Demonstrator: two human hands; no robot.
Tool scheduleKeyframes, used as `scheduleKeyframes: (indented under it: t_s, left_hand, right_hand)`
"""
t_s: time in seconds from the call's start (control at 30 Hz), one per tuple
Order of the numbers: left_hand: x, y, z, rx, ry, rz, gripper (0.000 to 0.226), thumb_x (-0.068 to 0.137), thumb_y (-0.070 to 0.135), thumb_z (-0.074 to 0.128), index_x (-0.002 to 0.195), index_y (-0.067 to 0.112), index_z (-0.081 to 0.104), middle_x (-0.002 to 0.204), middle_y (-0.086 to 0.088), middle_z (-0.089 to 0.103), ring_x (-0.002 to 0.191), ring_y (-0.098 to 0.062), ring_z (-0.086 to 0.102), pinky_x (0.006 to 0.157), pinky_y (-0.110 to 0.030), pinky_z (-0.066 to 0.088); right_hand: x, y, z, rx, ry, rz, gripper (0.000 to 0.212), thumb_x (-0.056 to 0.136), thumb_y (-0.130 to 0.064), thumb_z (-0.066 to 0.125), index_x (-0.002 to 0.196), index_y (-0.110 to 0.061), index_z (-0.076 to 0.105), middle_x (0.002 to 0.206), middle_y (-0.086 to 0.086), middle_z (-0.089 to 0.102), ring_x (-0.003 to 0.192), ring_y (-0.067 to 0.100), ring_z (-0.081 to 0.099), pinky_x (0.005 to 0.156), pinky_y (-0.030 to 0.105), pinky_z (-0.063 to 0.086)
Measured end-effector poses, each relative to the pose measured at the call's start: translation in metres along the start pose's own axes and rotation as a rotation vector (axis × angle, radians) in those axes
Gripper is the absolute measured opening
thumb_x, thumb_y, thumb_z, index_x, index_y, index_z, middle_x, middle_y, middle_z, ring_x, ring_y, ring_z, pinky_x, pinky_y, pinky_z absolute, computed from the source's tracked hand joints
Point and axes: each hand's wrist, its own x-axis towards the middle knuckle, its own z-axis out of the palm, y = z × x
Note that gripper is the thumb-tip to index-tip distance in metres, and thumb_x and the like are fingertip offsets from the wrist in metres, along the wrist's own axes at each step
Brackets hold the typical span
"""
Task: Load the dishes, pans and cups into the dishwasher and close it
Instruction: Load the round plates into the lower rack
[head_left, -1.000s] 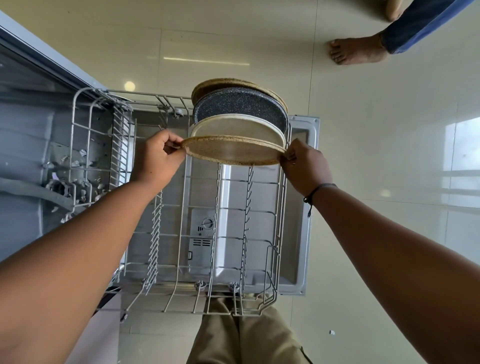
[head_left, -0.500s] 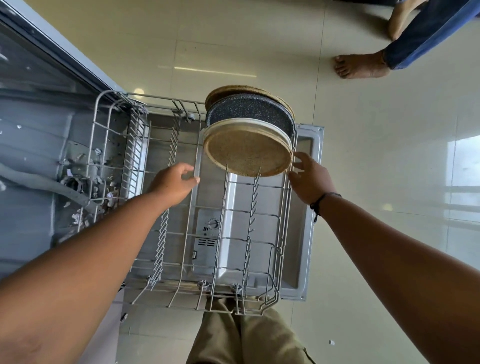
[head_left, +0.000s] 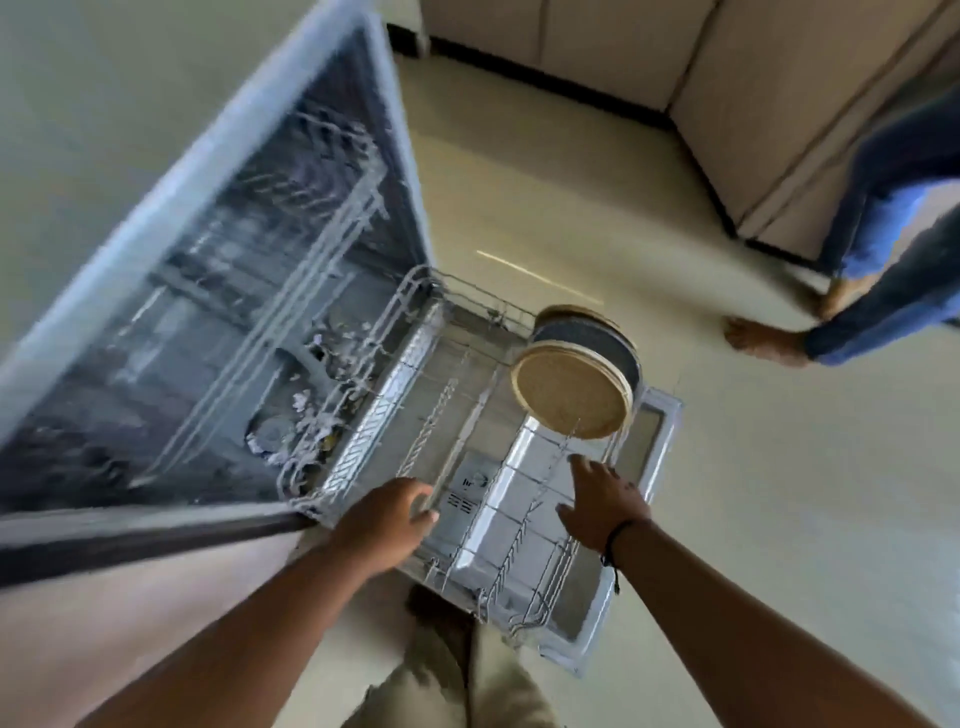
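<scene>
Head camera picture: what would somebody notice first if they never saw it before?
Probably the round plates standing on edge at the far end of the pulled-out wire rack, a tan one in front with a dark speckled one behind it. Next, the left hand and right hand hover empty over the near part of the rack, fingers loose. To the left gapes the open dishwasher, blurry.
</scene>
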Motion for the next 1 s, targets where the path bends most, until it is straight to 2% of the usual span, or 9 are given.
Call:
scheduleKeyframes:
  t_s: [0.07,0.2,0.3,0.43,0.5,0.63,0.77,0.9,1.0]
  left_hand:
    - [-0.047,-0.002,-0.002,0.009,0.041,-0.002,0.044,0.093,0.043,0.054,0.133,0.025,0.05,0.135,0.003,0.054,0.117,-0.015,0.056,0.094,-0.025,0.044]
    - [-0.141,-0.025,-0.004,-0.025,0.218,-0.002,0.043,0.088,0.044,0.056,0.126,0.024,0.057,0.128,0.003,0.06,0.114,-0.016,0.058,0.096,-0.025,0.043]
    - [-0.201,-0.049,0.0,-0.032,0.336,-0.028,0.05,0.085,0.047,0.049,0.13,0.024,0.055,0.131,0.003,0.057,0.12,-0.018,0.054,0.1,-0.024,0.039]
    - [-0.297,-0.084,0.006,-0.071,0.531,-0.103,0.055,0.086,0.044,0.046,0.136,0.022,0.05,0.14,0.0,0.051,0.129,-0.021,0.047,0.105,-0.026,0.034]
    - [-0.359,-0.11,0.019,-0.075,0.599,-0.168,0.054,0.089,0.044,0.047,0.138,0.022,0.047,0.145,-0.001,0.045,0.133,-0.022,0.042,0.108,-0.027,0.03]
    - [-0.494,-0.171,0.047,-0.076,0.751,-0.372,0.055,0.089,0.048,0.046,0.139,0.023,0.045,0.148,-0.002,0.042,0.133,-0.022,0.041,0.108,-0.03,0.031]
    - [-0.61,-0.215,0.073,-0.154,0.95,-0.61,0.072,0.078,0.059,0.029,0.134,0.02,0.05,0.14,-0.002,0.05,0.127,-0.023,0.047,0.105,-0.033,0.036]
    - [-0.682,-0.241,0.09,-0.214,1.095,-0.773,0.056,0.091,0.048,0.049,0.14,0.022,0.044,0.145,0.002,0.044,0.134,-0.016,0.04,0.109,-0.029,0.03]
    - [-0.721,-0.262,0.096,-0.25,1.177,-0.898,0.051,0.091,0.045,0.051,0.136,0.023,0.047,0.142,0.003,0.046,0.131,-0.016,0.042,0.107,-0.029,0.032]
  right_hand:
    - [-0.024,-0.029,-0.012,-0.179,0.002,-0.132,0.064,0.089,-0.045,0.052,0.141,-0.019,0.026,0.138,0.008,0.045,0.129,0.028,0.04,0.103,0.042,0.039]
    - [-0.08,-0.101,-0.03,-0.427,0.066,-0.446,0.068,0.091,-0.045,0.049,0.146,-0.017,0.022,0.14,0.007,0.042,0.133,0.028,0.033,0.106,0.04,0.034]
    - [-0.12,-0.155,-0.031,-0.579,0.129,-0.64,0.07,0.088,-0.046,0.05,0.145,-0.016,0.024,0.139,0.01,0.044,0.131,0.031,0.034,0.104,0.042,0.034]
    - [-0.197,-0.24,-0.012,-0.692,0.2,-0.8,0.072,0.089,-0.045,0.051,0.148,-0.017,0.021,0.147,0.012,0.036,0.14,0.032,0.023,0.11,0.045,0.027]
    - [-0.243,-0.282,0.011,-0.754,0.227,-0.884,0.071,0.09,-0.045,0.05,0.148,-0.016,0.021,0.148,0.013,0.035,0.14,0.032,0.024,0.111,0.045,0.027]
    - [-0.34,-0.368,0.067,-0.708,0.177,-1.053,0.071,0.087,-0.048,0.053,0.145,-0.018,0.024,0.139,0.009,0.045,0.132,0.029,0.034,0.105,0.043,0.037]
    - [-0.442,-0.45,0.114,-0.708,0.102,-1.292,0.07,0.087,-0.045,0.055,0.145,-0.02,0.026,0.141,0.007,0.043,0.13,0.027,0.037,0.104,0.041,0.038]
    - [-0.519,-0.519,0.149,-0.672,0.091,-1.465,0.07,0.086,-0.046,0.056,0.145,-0.022,0.027,0.144,0.006,0.041,0.132,0.025,0.037,0.107,0.04,0.036]
    - [-0.56,-0.566,0.168,-0.603,0.045,-1.567,0.074,0.086,-0.047,0.058,0.147,-0.023,0.024,0.146,0.004,0.039,0.134,0.022,0.036,0.109,0.039,0.035]
